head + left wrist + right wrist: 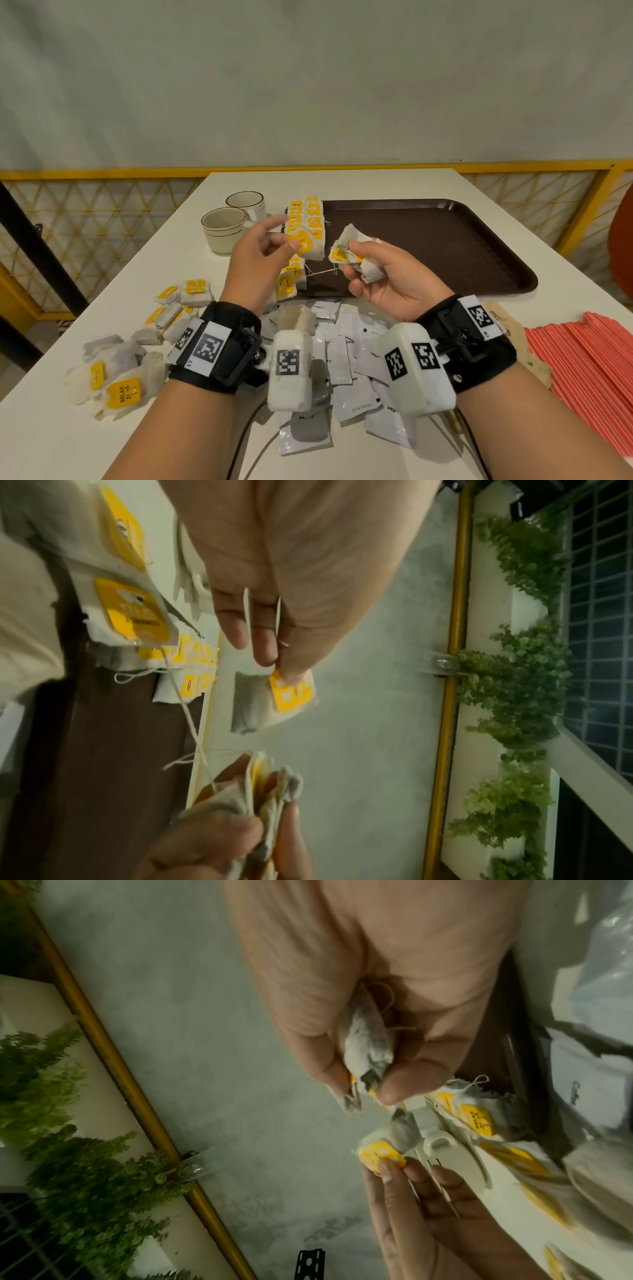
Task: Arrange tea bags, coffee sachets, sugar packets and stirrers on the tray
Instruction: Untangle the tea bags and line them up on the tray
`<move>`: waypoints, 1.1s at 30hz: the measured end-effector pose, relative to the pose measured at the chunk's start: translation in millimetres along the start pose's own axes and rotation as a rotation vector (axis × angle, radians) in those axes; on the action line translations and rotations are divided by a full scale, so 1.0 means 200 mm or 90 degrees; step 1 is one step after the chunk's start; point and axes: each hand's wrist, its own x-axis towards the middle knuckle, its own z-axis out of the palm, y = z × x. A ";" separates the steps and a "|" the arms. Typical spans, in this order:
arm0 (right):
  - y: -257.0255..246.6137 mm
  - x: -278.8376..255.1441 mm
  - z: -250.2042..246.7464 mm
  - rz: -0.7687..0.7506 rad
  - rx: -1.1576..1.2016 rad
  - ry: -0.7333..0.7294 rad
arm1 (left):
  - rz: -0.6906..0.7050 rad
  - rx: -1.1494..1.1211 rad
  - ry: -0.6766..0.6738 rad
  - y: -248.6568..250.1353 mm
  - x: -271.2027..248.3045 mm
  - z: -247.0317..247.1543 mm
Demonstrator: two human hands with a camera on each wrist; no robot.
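Above the tray (445, 240), each hand's fingers pinch tea bags: left hand (255, 255), right hand (387, 277).

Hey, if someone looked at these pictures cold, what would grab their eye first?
Probably the two hands raised over the table: the left hand pinches one yellow-tagged tea bag, the right hand clutches a small bunch of tea bags. Behind them, the brown tray carries tea bags only along its left edge.

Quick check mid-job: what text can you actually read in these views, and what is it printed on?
"RELAX": yellow tag of the tea bag nearest on the table.
"RELAX": tag of a tea bag on the tray.
"Coffee": white coffee sachets.
Small print on sachets and the other tags: too blurred.
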 end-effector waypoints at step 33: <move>0.00 -0.02 -0.03 -0.265 -0.601 -0.102 | -0.057 -0.033 -0.018 0.01 -0.01 -0.01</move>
